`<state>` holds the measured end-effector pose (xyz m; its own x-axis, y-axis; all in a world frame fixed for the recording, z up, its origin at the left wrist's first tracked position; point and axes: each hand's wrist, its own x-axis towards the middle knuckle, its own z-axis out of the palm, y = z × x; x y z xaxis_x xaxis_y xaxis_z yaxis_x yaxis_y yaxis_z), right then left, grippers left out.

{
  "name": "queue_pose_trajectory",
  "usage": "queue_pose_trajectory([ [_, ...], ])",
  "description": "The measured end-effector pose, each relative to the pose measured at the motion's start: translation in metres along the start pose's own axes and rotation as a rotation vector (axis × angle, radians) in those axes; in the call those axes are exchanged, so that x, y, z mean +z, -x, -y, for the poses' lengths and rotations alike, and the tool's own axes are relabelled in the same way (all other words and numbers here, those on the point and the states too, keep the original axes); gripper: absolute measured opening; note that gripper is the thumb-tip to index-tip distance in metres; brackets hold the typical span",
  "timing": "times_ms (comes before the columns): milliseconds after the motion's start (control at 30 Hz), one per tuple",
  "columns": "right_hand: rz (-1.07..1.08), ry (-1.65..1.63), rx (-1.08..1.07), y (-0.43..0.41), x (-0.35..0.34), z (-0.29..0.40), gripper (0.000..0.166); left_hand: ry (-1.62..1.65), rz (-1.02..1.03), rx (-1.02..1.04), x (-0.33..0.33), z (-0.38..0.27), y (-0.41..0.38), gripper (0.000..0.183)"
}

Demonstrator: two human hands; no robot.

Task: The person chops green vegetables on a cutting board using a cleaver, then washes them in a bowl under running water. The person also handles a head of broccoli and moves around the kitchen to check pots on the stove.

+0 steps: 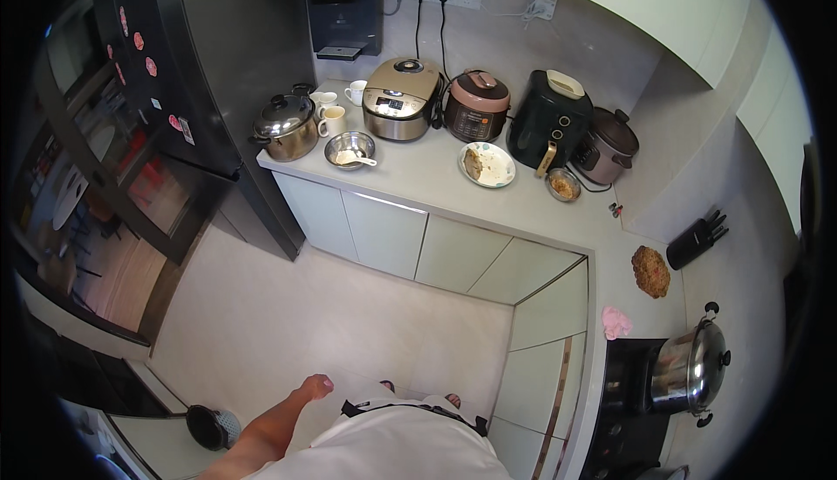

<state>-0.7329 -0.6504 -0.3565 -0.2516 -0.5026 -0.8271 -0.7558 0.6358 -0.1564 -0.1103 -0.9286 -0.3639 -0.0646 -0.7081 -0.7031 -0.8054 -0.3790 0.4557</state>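
My left hand (317, 386) hangs above the tiled floor at my left side. Its fingers look curled, and whether anything is inside them is hidden. My right hand is out of view. Before me a counter (425, 169) carries a lidded steel pot (286, 137), a steel bowl (346, 146) with a white spoon (358, 160), and a rice cooker (402, 101). Farther right come a pressure cooker (477, 107), a plate (500, 167) with a piece of food, a black air fryer (549, 123), and a small bowl (563, 186) with food in it.
A black refrigerator (255, 87) stands at the left, beside a glass sliding door (111, 172). At right are a knife block (690, 248), a brown trivet-like mat (651, 272), a pink cloth (616, 322) and a steel stockpot (686, 372) on the cooktop (624, 382). A bin (212, 428) sits lower left.
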Motion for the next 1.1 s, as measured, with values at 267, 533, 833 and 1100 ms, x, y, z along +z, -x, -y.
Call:
queue_pose_trajectory([
  [267, -0.180, -0.097, 0.003, 0.016, 0.004, 0.007, 0.045, -0.072, 0.032, 0.186, -0.004, -0.026, -0.022, 0.027],
  [533, -0.272, -0.555, -0.124, 0.004, -0.052, 0.112, 0.042, -0.002, 0.066, 0.112, 0.001, -0.026, -0.011, 0.024],
  [833, -0.193, -0.126, -0.239, -0.051, -0.004, 0.042, 0.047, 0.088, 0.029, -0.030, 0.016, 0.048, 0.035, 0.022],
  [1100, -0.136, 0.019, -0.284, -0.079, 0.015, -0.015, 0.041, -0.025, 0.091, 0.024, 0.035, 0.075, 0.049, 0.022],
])
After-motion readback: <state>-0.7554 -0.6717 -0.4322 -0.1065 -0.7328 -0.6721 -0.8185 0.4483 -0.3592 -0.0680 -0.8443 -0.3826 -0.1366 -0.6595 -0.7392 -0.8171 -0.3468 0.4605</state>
